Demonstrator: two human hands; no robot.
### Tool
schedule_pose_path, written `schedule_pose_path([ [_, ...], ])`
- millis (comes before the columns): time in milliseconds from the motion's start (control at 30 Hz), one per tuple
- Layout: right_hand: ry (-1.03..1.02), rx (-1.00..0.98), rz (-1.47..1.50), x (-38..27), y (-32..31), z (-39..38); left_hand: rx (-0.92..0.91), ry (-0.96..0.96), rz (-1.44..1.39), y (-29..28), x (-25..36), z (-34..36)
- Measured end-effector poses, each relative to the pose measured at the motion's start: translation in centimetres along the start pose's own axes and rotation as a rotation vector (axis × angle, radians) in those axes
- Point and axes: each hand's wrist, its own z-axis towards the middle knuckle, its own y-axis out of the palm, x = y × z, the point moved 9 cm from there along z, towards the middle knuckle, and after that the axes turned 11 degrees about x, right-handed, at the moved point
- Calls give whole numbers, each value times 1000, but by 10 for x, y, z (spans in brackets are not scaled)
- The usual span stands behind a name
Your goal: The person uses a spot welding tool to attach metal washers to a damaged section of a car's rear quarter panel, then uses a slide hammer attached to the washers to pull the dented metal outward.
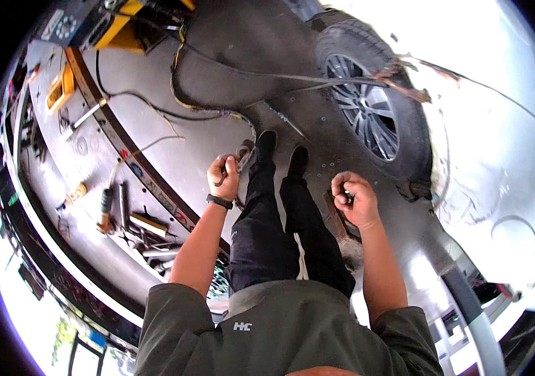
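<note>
My left hand (222, 177) is closed in front of my left leg, a watch or dark band around its wrist. A thin, dark, bent piece (220, 180) shows at its fingers; its kind is unclear. Just beyond it is a greyish round metal-looking part (245, 148), and I cannot tell whether the hand holds it. To the right, my right hand (356, 198) is curled with the fingers bent in. Something small and dark shows between thumb and fingers, too small to name. A car wheel (367, 106) with a spoked rim is ahead of my right hand.
A white car body (493, 169) fills the right side. Cables (211, 113) run across the grey floor toward a yellow and black machine (120, 28). At left, a bench (85, 175) carries several hand tools and a yellow tray (60, 89). Brown rusty-looking metal (336, 216) stands beside my right leg.
</note>
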Motion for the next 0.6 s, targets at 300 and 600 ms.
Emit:
schedule_pose_path([
  [300, 95, 46, -686, 148, -72, 125, 167, -68, 3, -12, -119, 74],
  [600, 152, 106, -703, 199, -102, 200, 67, 21, 400, -1, -167, 189],
])
